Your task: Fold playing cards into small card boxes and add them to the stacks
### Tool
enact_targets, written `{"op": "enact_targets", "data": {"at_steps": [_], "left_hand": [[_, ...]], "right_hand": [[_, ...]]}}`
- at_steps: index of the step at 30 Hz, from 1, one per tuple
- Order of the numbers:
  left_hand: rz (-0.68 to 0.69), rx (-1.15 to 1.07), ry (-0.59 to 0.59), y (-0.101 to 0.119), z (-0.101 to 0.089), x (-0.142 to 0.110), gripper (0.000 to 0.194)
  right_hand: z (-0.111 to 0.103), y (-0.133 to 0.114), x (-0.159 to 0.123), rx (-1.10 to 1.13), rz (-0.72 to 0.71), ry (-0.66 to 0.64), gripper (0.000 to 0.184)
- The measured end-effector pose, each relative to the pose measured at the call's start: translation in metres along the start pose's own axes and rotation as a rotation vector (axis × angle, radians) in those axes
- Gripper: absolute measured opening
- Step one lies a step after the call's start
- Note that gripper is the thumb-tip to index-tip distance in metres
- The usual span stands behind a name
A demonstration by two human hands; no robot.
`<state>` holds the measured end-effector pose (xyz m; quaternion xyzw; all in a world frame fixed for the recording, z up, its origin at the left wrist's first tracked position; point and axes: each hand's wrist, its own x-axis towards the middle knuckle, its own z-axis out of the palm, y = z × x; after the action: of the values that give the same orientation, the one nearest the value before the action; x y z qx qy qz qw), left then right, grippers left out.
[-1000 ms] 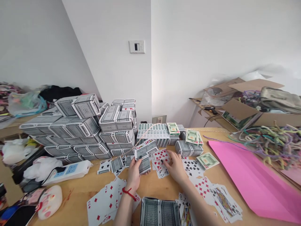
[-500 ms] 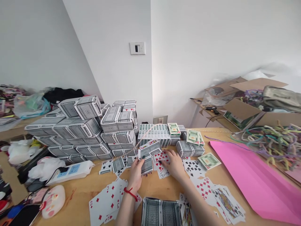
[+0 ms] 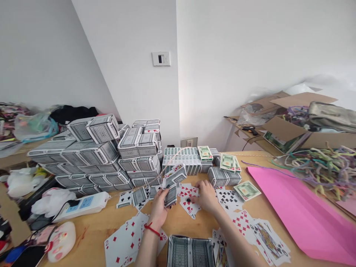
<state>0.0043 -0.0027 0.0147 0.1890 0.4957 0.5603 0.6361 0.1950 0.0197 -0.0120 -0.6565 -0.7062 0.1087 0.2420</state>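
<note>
My left hand, a red cord at its wrist, is closed on grey-backed playing cards that look folded and joined, with another folded piece rising behind. To the right, my right hand has its thumb and fingertips on the heart playing cards, which lie face up on the table. In front of my forearms sits an open box made of folded cards. Loose diamond cards are spread on the left, and spade cards lie right of my right hand.
Stacked card-built blocks fill the table's back left. Green card packs and a row of boxed decks stand at the back. A pink sheet, a pile of fuzzy stems and a white power strip lie at the sides.
The folded cards in my left hand have tilted and shifted slightly. My right hand has come a little lower and right on the heart cards, which show more openly.
</note>
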Motion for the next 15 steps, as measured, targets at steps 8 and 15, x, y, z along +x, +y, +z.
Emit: {"op": "enact_targets", "data": {"at_steps": [8,15], "left_hand": [[-0.157,-0.215,-0.116,0.008,0.0,-0.004,0.014],[-0.152,-0.25,-0.265,0.011,0.0,-0.008,0.024]], "right_hand": [[-0.013,-0.002,-0.013,0.365,0.014,-0.061,0.025],[-0.022,-0.009,-0.019,0.968,0.132,-0.14,0.031]]}}
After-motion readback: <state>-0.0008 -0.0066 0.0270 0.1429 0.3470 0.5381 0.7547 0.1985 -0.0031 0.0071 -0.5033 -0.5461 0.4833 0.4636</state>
